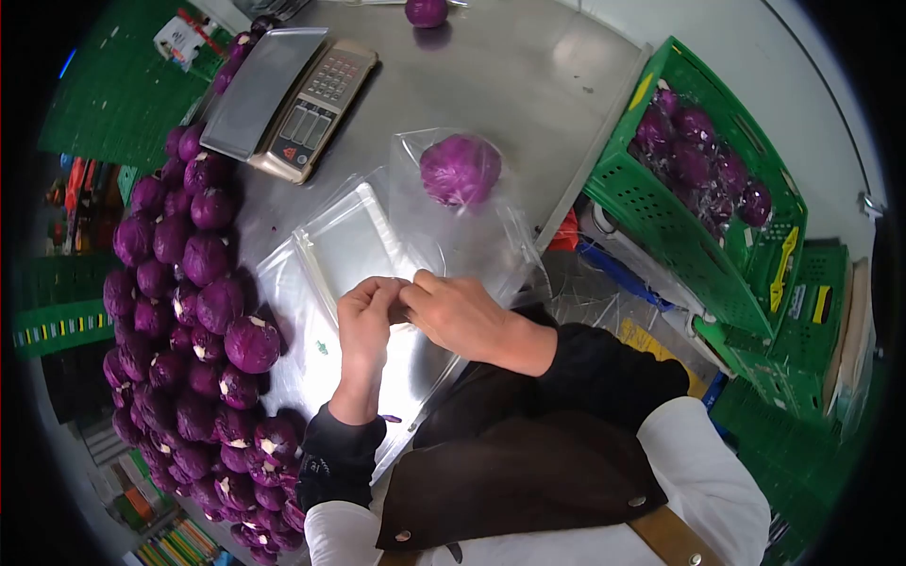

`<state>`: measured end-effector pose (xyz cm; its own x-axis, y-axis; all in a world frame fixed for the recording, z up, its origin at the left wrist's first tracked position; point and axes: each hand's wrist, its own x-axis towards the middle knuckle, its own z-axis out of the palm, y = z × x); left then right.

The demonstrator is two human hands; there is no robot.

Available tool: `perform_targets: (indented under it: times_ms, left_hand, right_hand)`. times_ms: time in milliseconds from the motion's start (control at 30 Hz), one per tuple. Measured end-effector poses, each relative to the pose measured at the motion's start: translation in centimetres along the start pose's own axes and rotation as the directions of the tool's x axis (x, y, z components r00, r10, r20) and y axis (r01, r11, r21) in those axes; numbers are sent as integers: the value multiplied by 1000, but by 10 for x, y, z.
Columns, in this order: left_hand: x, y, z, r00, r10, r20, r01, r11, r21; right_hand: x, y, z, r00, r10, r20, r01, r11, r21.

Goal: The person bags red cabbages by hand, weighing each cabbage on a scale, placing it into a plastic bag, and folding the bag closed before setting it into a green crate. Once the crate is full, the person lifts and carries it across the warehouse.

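My left hand [366, 316] and my right hand [462, 313] meet over the steel table, fingertips pinched together on what looks like the edge of a clear plastic bag [408, 257]; the fingers partly hide it. Beneath them lies a stack of flat clear bags [344, 236]. Just beyond my hands, a red cabbage [460, 170] sits inside a clear bag, whose loose end spreads toward me. A large heap of unwrapped red cabbages [203, 311] lies to the left of my left hand.
A scale [307, 118] with a metal pan stands at the back left of the steel table [510, 66]. Another cabbage [427, 11] rests at the far edge. On the right, a green crate [651, 203] holds several bagged cabbages [698, 156], with more green crates [802, 349] below.
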<state>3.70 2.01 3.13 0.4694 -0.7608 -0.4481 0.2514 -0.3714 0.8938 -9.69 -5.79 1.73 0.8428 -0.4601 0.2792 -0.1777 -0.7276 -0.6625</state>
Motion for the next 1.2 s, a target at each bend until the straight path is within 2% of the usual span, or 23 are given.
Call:
perform_targets:
  times_ms: [33,100,133,200,267,300,333,367,400,533,600,667,700,733,767,833,900,967,1000,1067,1100,1167,1200]
  left_hand:
    - [2,-1,0,1000,1,-11,-1,1000,-25]
    - [2,10,3,1000,-14,1,14,999,-49]
    - [0,14,4,999,-35,-10,34,996,-78]
    - [4,16,-2,999,-51,9,52,997,-57]
    - [4,20,-1,998,-52,22,53,998,-46]
    - [4,22,0,998,-52,29,53,998,-40]
    - [5,23,-1,998,-40,50,42,999,-30]
    - [6,24,-1,997,-27,73,28,1000,-14]
    - [7,23,0,997,-20,71,20,1000,-8]
    - [10,30,4,997,-10,80,9,1000,7]
    - [10,34,2,993,27,112,-29,999,16]
    - [15,32,-5,988,86,131,-82,996,-37]
    - [18,26,-12,982,135,133,-123,987,-101]
    - [25,16,-19,955,295,33,-292,954,-71]
    - [32,14,-20,942,300,-153,-282,951,127]
    - [46,14,-5,746,662,75,-588,602,540]
    - [60,15,6,736,670,95,-630,627,459]
    - [78,6,1,572,737,361,-780,351,519]
    - [80,2,-1,719,643,263,-691,622,369]
    - [76,3,-6,737,650,186,-670,667,325]
    - [74,4,-8,751,649,123,-654,705,273]
    - [79,-15,-4,743,669,5,-650,720,241]
    - [79,-23,-2,833,546,-87,-525,831,183]
  right_hand:
    - [1,3,-11,1000,13,-8,-13,1000,-9]
    - [-2,8,-52,961,-251,117,156,839,521]
    - [-14,6,-81,952,-265,151,101,742,662]
    - [-70,-3,-145,964,-246,103,97,682,725]
    - [-141,37,-195,997,-54,-50,70,466,882]
    - [-180,59,-211,980,164,-108,29,422,906]
    - [-212,81,-215,876,468,-118,-107,426,898]
    - [-236,101,-205,604,793,-76,-387,376,842]
    - [-252,120,-188,295,955,1,-676,208,707]
    - [-226,158,-105,525,851,25,-754,451,479]
    - [-132,121,-93,774,578,-261,-503,810,300]
    - [-73,113,-73,838,467,-282,-414,881,228]
    - [-49,111,-62,843,429,-325,-332,890,312]
    - [-28,104,-61,841,418,-345,-278,879,386]
    - [-17,109,-56,841,415,-347,-271,878,394]
    - [-5,122,-47,873,103,-477,-4,979,205]
    - [1,119,-57,877,102,-470,4,976,219]
    - [0,127,-64,882,-41,-469,112,986,123]
    - [-7,131,-66,885,-45,-463,117,985,127]
    - [-29,138,-69,881,240,-407,-62,913,402]
    - [-38,136,-72,881,241,-406,-62,912,406]
    - [-47,129,-79,820,471,-325,-286,829,480]
    - [-47,134,-72,817,478,-322,-292,826,483]
